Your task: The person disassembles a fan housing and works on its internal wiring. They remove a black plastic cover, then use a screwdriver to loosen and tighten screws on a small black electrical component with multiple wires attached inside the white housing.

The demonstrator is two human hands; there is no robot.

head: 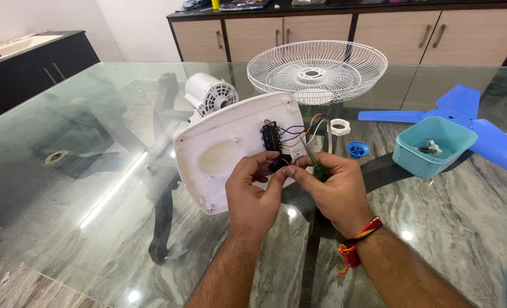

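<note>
Where cabinets [322, 28] line the wall, a glass table [93, 171] gleams.

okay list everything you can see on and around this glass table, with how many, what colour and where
fan base cover: one, white, table centre, propped on edge with its inside facing the camera
switch block: one, black, on the cover, coloured wires attached
fan motor: one, white, behind the cover
wire fan guard: one, white, far side of the table
fan blade: one, blue, right side
small tub: one, teal, right, beside the blade, small white part inside
ring nut: one, white, near the guard
round cap: one, blue, near the nut
glass table: one, clear
cabinets: beige doors, behind
left hand: pinches a small black part
right hand: grips a green-handled screwdriver
</note>
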